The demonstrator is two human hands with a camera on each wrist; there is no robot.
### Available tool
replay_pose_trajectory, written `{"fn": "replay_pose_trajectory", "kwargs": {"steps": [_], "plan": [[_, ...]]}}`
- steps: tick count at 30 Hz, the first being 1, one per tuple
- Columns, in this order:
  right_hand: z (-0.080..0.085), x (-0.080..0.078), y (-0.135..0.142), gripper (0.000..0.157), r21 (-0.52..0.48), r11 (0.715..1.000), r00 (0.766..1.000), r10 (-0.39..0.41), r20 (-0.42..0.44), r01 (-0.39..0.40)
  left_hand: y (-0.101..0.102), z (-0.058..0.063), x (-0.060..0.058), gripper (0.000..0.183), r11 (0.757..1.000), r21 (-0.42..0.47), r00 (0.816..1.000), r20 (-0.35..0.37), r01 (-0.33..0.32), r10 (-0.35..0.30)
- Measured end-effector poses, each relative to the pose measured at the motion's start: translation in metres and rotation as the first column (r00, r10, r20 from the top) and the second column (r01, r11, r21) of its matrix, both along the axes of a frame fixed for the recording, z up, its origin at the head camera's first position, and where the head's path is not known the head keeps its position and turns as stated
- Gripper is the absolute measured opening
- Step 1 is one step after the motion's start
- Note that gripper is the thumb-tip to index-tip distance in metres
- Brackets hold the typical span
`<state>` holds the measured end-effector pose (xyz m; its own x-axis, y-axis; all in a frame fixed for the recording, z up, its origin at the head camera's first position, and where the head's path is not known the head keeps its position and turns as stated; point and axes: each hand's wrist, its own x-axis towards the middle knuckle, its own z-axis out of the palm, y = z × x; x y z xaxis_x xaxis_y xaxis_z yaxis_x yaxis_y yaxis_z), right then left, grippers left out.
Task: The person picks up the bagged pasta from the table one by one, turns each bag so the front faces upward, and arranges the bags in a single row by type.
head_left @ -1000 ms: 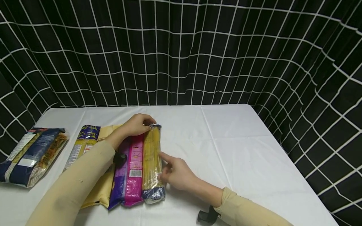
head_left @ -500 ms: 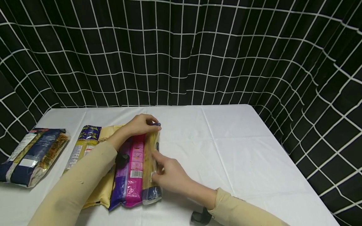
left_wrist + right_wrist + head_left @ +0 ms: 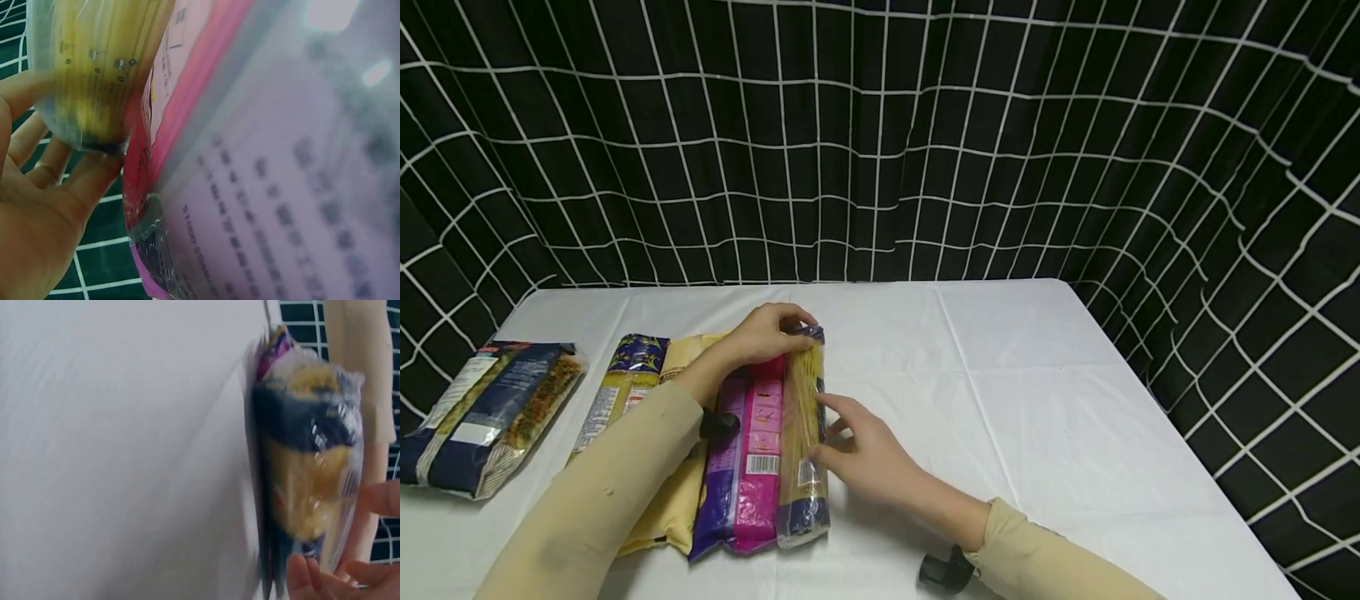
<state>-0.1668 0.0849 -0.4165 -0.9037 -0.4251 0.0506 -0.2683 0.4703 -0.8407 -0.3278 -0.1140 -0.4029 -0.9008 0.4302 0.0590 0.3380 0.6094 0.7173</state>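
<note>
A clear-wrapped pack of spaghetti [image 3: 801, 417] with navy ends lies at the right end of a row of packs. My left hand [image 3: 771, 333] holds its far end, thumb on the near side and fingers round the end; the left wrist view shows the same left hand [image 3: 44, 187] at the spaghetti pack [image 3: 100, 69]. At the pack's right edge is my right hand [image 3: 872, 454], index finger extended and thumb tip at the film. In the right wrist view, the right hand's fingers [image 3: 306, 578] lie by the spaghetti pack [image 3: 306, 469]. A pink and purple pack [image 3: 760, 467] adjoins it on the left.
Left in the row are a cream-yellow pack [image 3: 673, 508], partly hidden by my left sleeve, and a pack with a blue patterned top [image 3: 638, 354]. A navy pack with a see-through side [image 3: 497, 417] lies farther left. Beneath is a white-covered table [image 3: 1000, 400]; a black grid curtain [image 3: 880, 150] stands behind.
The spaghetti pack has turned about its length and shifted slightly left against the pink pack. My right hand pressed in over it, then drew back right. My left hand stays at the far end.
</note>
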Motion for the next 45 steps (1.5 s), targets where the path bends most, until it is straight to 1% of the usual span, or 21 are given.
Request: {"fn": "replay_pose_trajectory", "kwargs": {"steps": [4,6,9,12,15,17,18,19,21,23,24,25,28,31,33,35,38,40,42,45], "plan": [[-0.003,-0.004,0.002,0.063,-0.087,0.995,0.997,-0.047,0.064,0.053,-0.002,-0.001,0.001,0.030,0.998,0.065,1.000,0.023,0.003,-0.005],[-0.005,-0.006,0.001,0.065,-0.146,0.988,0.993,-0.042,0.113,0.058,-0.003,-0.002,0.001,0.030,0.995,0.100,1.000,0.023,0.004,-0.007],[-0.006,-0.008,-0.002,0.070,-0.241,0.969,0.980,-0.006,0.196,0.054,-0.004,-0.004,0.002,0.032,0.988,0.151,1.000,0.015,0.014,-0.016],[-0.008,-0.008,-0.005,0.075,-0.275,0.960,0.969,0.010,0.245,0.060,-0.005,-0.005,0.003,0.032,0.981,0.195,1.000,0.019,0.015,-0.019],[-0.008,-0.008,-0.006,0.076,-0.278,0.959,0.968,0.011,0.250,0.061,-0.005,-0.006,0.003,0.030,0.971,0.236,0.999,0.023,0.028,-0.034],[-0.009,-0.009,-0.007,0.077,-0.284,0.957,0.970,0.007,0.242,0.064,-0.006,-0.006,0.003,0.030,0.965,0.261,0.999,0.024,0.039,-0.047],[-0.010,-0.009,-0.007,0.077,-0.286,0.956,0.972,0.004,0.235,0.065,-0.005,-0.003,0.006,0.030,0.963,0.266,0.998,0.030,0.043,-0.053],[-0.010,-0.010,-0.007,0.077,-0.292,0.954,0.973,0.001,0.232,0.069,-0.005,-0.003,0.007,0.030,0.961,0.274,0.998,0.036,0.045,-0.057],[-0.010,-0.010,-0.006,0.077,-0.293,0.952,0.974,-0.017,0.228,0.085,-0.005,-0.003,0.007,0.030,0.960,0.277,0.998,0.038,0.042,-0.055],[-0.010,-0.009,-0.005,0.076,-0.290,0.952,0.974,-0.034,0.224,0.100,-0.003,-0.003,0.009,0.032,0.965,0.259,0.999,0.026,0.039,-0.047],[-0.009,-0.009,-0.004,0.077,-0.283,0.953,0.974,-0.044,0.221,0.107,-0.002,-0.003,0.010,0.032,0.970,0.242,0.999,0.016,0.028,-0.033],[-0.008,-0.009,-0.003,0.077,-0.275,0.955,0.975,-0.050,0.216,0.110,-0.002,-0.007,0.008,0.032,0.974,0.225,1.000,0.000,0.016,-0.017],[-0.005,-0.011,0.000,0.076,-0.241,0.965,0.981,-0.062,0.185,0.107,0.002,-0.006,0.012,0.032,0.986,0.160,0.998,-0.046,-0.045,0.053],[0.001,-0.014,0.003,0.076,-0.168,0.980,0.988,-0.083,0.133,0.105,0.005,-0.004,0.016,0.033,0.983,0.134,0.990,-0.043,-0.127,0.134],[0.006,-0.016,0.005,0.075,-0.111,0.988,0.991,-0.098,0.097,0.108,0.007,-0.002,0.019,0.035,0.975,0.158,0.987,-0.012,-0.155,0.159],[0.010,-0.016,0.006,0.073,-0.062,0.992,0.993,-0.107,0.059,0.111,0.009,0.000,0.022,0.039,0.965,0.193,0.984,0.043,-0.179,0.174],[0.013,-0.016,0.005,0.070,-0.018,0.995,0.995,-0.099,-0.003,0.099,0.013,0.001,0.026,0.048,0.946,0.255,0.976,0.142,-0.198,0.166],[0.013,-0.016,0.002,0.069,0.000,0.996,0.995,-0.085,-0.041,0.086,0.016,0.001,0.029,0.054,0.939,0.266,0.968,0.184,-0.216,0.170],[0.011,-0.015,-0.001,0.070,0.028,0.997,0.995,-0.068,-0.079,0.071,0.019,0.000,0.031,0.059,0.940,0.261,0.965,0.196,-0.221,0.173],[0.007,-0.014,-0.006,0.071,0.064,0.996,0.993,-0.051,-0.102,0.057,0.023,-0.001,0.033,0.062,0.947,0.231,0.967,0.177,-0.224,0.185]]}}
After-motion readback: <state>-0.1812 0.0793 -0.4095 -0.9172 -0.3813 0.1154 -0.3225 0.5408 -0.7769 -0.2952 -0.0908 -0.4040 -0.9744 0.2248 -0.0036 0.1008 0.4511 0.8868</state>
